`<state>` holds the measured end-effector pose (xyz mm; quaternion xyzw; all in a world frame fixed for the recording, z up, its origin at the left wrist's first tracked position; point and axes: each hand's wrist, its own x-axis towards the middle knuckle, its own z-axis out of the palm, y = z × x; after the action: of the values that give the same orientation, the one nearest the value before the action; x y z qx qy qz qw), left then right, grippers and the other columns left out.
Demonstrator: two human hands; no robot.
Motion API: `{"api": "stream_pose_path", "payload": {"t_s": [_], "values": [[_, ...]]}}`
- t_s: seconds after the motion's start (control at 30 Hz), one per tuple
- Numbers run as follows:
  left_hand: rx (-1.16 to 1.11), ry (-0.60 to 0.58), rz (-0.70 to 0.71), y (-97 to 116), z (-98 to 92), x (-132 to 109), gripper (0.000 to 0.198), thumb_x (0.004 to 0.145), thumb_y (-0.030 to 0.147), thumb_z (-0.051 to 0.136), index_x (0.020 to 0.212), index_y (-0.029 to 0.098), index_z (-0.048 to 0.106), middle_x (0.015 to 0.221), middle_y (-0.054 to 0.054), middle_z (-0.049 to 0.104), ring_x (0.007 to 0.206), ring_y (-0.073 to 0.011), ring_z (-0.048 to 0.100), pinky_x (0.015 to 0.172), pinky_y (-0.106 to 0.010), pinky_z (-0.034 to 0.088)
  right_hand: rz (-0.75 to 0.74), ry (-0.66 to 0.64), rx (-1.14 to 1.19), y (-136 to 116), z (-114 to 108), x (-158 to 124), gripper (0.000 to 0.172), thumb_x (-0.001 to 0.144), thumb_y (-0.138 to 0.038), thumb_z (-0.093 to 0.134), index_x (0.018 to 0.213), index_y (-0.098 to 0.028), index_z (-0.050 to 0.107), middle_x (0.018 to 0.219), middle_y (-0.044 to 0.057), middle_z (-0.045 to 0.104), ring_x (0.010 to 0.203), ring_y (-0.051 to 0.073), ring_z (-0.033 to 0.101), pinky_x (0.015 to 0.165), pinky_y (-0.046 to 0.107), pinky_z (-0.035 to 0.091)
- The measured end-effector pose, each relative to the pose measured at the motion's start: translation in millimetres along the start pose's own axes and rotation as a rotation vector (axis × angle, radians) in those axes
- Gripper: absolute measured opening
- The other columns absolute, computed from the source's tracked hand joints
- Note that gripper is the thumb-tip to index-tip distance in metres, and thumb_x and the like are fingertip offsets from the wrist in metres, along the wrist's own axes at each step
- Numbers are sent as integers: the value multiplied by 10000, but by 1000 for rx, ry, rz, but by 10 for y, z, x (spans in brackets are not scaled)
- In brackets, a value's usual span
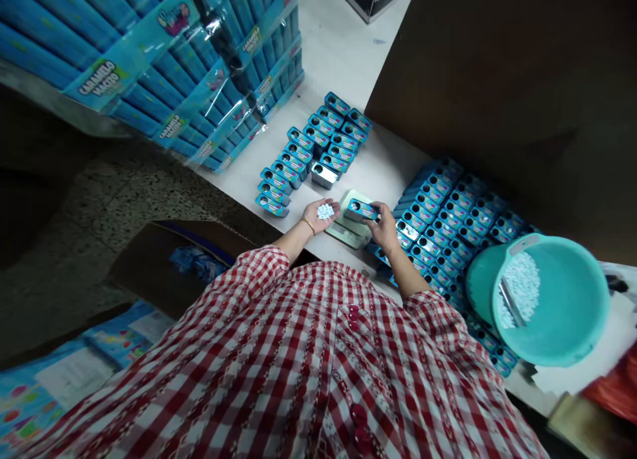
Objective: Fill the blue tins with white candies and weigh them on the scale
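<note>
My left hand, palm up and cupped, holds a small heap of white candies. In my right hand is a blue candy tin, gripped at its right end between thumb and fingers. That tin is over a pale scale; whether it rests on the plate I cannot tell. Left of the scale, my left fingertips come close to its edge. Beyond my hands stand rows of similar blue tins with round holes in their tops, one of them with a shiny, bare-looking top.
Many more tins crowd the right side. A turquoise bucket of white candies holds a metal scoop. Wrapped stacks of blue boxes rise at the left. A cardboard box sits below the white table's edge.
</note>
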<state>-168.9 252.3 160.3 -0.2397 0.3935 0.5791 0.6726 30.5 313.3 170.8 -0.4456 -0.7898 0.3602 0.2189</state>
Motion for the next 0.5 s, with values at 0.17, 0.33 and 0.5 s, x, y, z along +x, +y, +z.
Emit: {"api": "stream_pose_path", "payload": {"t_s": [0.17, 0.33, 0.5], "values": [[27, -28, 3, 46, -201, -209, 207, 865, 187, 426, 800, 123, 612, 728, -91, 662, 735, -167, 654, 743, -320, 527, -14, -12, -33, 41, 40, -149, 371, 771, -326, 512, 1101, -159, 483, 1094, 115, 565, 1019, 223, 526, 895, 396, 433], [36, 33, -7, 46, -456, -462, 235, 876, 199, 411, 757, 123, 600, 739, -95, 669, 714, -163, 660, 685, -301, 544, -188, 26, -220, -283, -86, -510, 429, 826, -288, 475, 1243, -190, 450, 1294, 138, 483, 1223, 248, 420, 1006, 470, 348], [13, 145, -5, 44, -659, -608, 266, 888, 191, 378, 748, 124, 594, 704, -87, 667, 684, -156, 663, 655, -283, 554, -24, 311, -271, -366, -87, -722, 322, 870, -290, 404, 1155, -216, 533, 1192, 129, 533, 1146, 246, 483, 951, 485, 387]]}}
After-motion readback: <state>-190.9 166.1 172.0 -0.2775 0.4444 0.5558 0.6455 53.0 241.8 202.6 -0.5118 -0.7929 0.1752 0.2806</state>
